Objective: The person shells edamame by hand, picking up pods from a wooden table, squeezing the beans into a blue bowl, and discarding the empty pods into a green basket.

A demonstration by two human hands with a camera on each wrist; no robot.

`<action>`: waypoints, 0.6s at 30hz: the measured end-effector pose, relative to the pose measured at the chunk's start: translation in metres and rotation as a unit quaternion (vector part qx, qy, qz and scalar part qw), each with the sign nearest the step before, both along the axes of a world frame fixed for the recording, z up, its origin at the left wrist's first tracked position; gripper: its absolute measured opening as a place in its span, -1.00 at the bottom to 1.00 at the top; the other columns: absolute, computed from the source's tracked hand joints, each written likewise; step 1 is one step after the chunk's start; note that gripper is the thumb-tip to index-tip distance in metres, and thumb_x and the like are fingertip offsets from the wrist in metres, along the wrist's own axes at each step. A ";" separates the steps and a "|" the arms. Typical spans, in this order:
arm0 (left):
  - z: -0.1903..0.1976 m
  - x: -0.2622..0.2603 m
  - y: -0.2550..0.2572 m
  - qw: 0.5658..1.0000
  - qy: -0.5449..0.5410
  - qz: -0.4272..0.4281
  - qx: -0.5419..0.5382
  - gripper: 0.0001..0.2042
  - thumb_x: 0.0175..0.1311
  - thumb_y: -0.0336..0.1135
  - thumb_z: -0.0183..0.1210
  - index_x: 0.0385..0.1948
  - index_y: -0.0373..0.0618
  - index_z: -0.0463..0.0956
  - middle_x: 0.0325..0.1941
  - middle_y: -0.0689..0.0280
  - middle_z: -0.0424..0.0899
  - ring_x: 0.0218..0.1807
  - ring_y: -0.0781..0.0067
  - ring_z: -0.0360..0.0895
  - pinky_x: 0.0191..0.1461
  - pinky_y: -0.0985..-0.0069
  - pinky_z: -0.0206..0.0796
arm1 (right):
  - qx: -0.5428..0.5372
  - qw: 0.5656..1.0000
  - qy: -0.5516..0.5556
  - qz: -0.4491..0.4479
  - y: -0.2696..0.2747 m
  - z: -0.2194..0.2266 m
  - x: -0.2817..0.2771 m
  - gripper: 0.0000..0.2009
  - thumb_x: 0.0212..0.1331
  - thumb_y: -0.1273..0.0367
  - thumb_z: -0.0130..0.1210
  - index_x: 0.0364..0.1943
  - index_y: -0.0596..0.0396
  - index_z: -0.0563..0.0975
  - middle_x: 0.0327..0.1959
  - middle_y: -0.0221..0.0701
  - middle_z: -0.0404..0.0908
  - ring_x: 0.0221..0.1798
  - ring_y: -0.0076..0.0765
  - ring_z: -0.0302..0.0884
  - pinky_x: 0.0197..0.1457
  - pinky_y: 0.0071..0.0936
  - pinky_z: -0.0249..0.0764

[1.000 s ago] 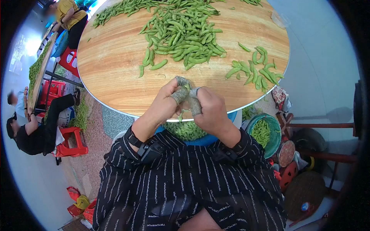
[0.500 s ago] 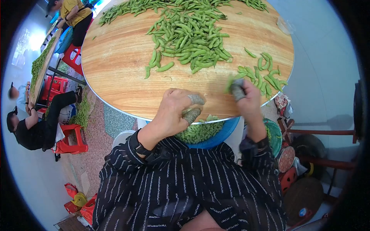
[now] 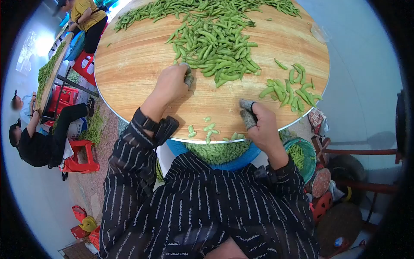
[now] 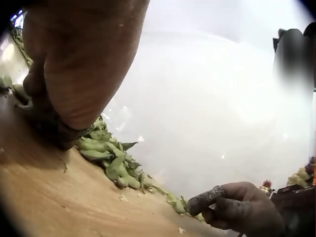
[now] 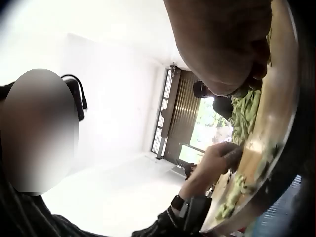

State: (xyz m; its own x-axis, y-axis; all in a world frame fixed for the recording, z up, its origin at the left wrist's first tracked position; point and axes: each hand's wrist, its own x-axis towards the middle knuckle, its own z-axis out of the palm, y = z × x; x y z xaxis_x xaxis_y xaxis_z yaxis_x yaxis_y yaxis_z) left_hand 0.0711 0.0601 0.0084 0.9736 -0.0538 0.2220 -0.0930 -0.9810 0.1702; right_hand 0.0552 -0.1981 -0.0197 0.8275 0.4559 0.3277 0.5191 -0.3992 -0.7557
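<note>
My left hand [image 3: 171, 84] reaches to the near left edge of a pile of green soybean pods [image 3: 217, 56] on the round wooden table [image 3: 129, 73]. Grey wraps cover its thumb and finger; I cannot tell whether they pinch a pod, since the hand covers the pods below. My right hand [image 3: 265, 127] is over the near right part of the table, thumb and wrapped forefinger apart with nothing visible between them. Several shelled beans [image 3: 210, 127] lie by the near edge between the hands. Below that edge, a blue basin [image 3: 254, 152] holds many shelled beans [image 3: 217, 152].
A smaller scatter of pods [image 3: 282, 91] lies at the table's right. On the floor at right stands a green bucket [image 3: 307, 162] with pods inside. Several people work at another pod-covered table [image 3: 54, 71] at far left, beside red stools [image 3: 77, 159].
The hands were together near the table edge, then parted. The right hand went to the right scatter with something green and came back without it. The left moved forward to the pile; beans now lie near the edge.
</note>
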 end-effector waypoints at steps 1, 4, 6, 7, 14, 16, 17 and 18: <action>0.005 -0.005 0.001 1.000 -0.001 0.001 0.002 -0.89 0.02 -0.42 0.03 -0.48 -0.29 0.40 -0.46 0.05 0.52 -0.40 0.06 0.49 -0.37 0.28 0.31 | 0.002 1.000 -0.001 0.001 0.006 0.002 -0.002 -0.81 0.07 0.51 -0.04 -0.20 0.22 0.48 -0.36 -0.43 0.52 -0.31 -0.51 0.43 -0.20 -0.59 0.35; 0.014 -0.025 -0.003 0.883 0.066 0.046 -0.463 -0.86 0.10 -0.41 0.01 -0.33 -0.25 0.41 -0.43 0.17 0.53 -0.44 0.30 0.52 -0.44 0.46 0.35 | 0.183 0.951 0.239 0.073 0.023 0.010 -0.009 -0.75 0.05 0.47 0.02 -0.14 0.19 0.44 -0.44 -0.44 0.49 -0.42 -0.57 0.41 -0.37 -0.62 0.37; 0.012 -0.042 -0.018 0.588 0.062 -0.047 -0.805 -0.83 0.15 -0.40 0.01 -0.24 -0.23 0.38 -0.38 0.23 0.53 -0.43 0.48 0.52 -0.43 0.61 0.38 | 0.324 0.800 0.481 0.153 0.033 0.013 -0.012 -0.73 0.10 0.44 -0.01 -0.07 0.14 0.40 -0.44 -0.50 0.46 -0.44 -0.72 0.37 -0.48 -0.79 0.28; 0.011 -0.049 -0.028 0.587 0.063 -0.049 -0.806 -0.83 0.15 -0.40 0.01 -0.24 -0.23 0.38 -0.38 0.23 0.53 -0.43 0.48 0.52 -0.43 0.61 0.38 | 0.324 0.801 0.480 0.151 0.038 0.016 -0.014 -0.73 0.10 0.44 -0.01 -0.07 0.14 0.40 -0.44 -0.50 0.46 -0.44 -0.72 0.37 -0.48 -0.79 0.28; 0.003 -0.073 -0.056 0.688 0.036 -0.085 -0.720 -0.78 0.13 -0.46 0.03 -0.18 -0.25 0.31 -0.28 0.16 0.51 -0.33 0.40 0.52 -0.24 0.57 0.37 | 0.401 0.766 0.486 0.127 0.035 0.018 -0.016 -0.78 0.11 0.46 -0.02 -0.13 0.13 0.42 -0.49 -0.55 0.47 -0.55 -0.80 0.30 -0.57 -0.88 0.18; 0.017 -0.075 -0.061 0.882 -0.009 -0.121 -0.454 -0.78 0.09 -0.50 0.01 -0.20 -0.25 0.32 -0.31 0.14 0.50 -0.33 0.26 0.50 -0.24 0.48 0.33 | 0.381 0.780 0.482 0.115 0.032 0.020 -0.015 -0.79 0.10 0.47 -0.02 -0.16 0.13 0.43 -0.50 -0.56 0.46 -0.57 -0.80 0.30 -0.57 -0.88 0.18; 0.022 -0.076 -0.062 0.944 -0.030 -0.136 -0.300 -0.78 0.07 -0.53 0.01 -0.21 -0.26 0.32 -0.33 0.13 0.49 -0.33 0.19 0.49 -0.24 0.44 0.31 | 0.358 0.806 0.455 0.120 0.032 0.021 -0.015 -0.81 0.10 0.47 -0.03 -0.18 0.13 0.43 -0.50 -0.57 0.46 -0.57 -0.80 0.30 -0.57 -0.87 0.19; 0.025 -0.076 -0.062 0.962 -0.007 -0.139 -0.236 -0.74 -0.01 -0.54 0.03 -0.22 -0.25 0.32 -0.36 0.07 0.46 -0.34 0.01 0.45 -0.26 0.36 0.29 | 0.334 0.831 0.427 0.125 0.030 0.022 -0.015 -0.82 0.10 0.48 -0.04 -0.20 0.14 0.44 -0.49 -0.57 0.46 -0.56 -0.80 0.31 -0.57 -0.87 0.19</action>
State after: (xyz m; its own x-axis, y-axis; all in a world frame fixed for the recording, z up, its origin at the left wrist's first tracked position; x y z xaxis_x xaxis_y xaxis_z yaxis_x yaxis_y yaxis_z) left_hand -0.0053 -0.0021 0.0337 0.9329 -0.2019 0.2981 -0.3460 -0.7315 0.5875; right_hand 0.0404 -0.1677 0.0019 0.7947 0.6015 -0.0813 -0.3172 0.2974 -0.9005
